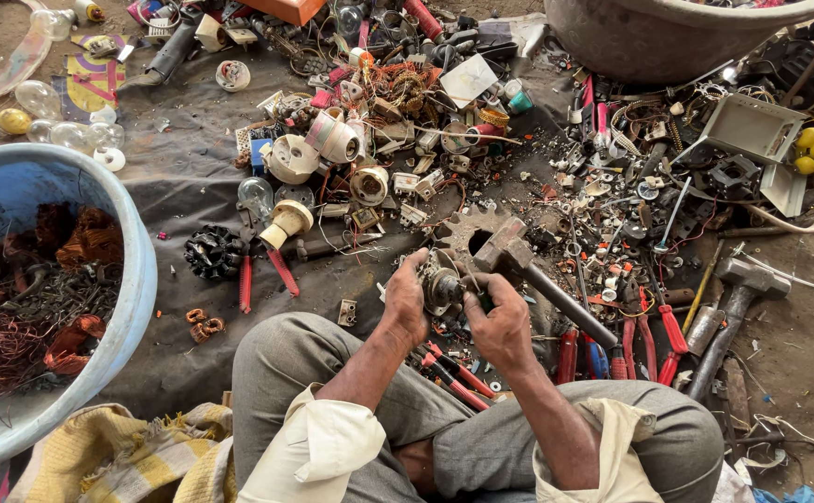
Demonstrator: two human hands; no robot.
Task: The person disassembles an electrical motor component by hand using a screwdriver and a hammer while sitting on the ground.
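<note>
In both hands, round metal part.

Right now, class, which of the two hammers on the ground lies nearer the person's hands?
The hammer with its head just above the right hand, handle running down-right. The other hammer lies far off right. The left hand grips a small metal part.

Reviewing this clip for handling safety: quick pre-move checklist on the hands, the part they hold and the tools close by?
1. Left hand grips small round metal part: ok.
2. Right hand on the part too: ok.
3. Part in clear view: not ok, fingers cover much of it.
4. Hammer within reach beside the hands: ok.
5. Ground around the hands free of scrap: not ok.
6. Blue tub out of the way: ok.
</note>
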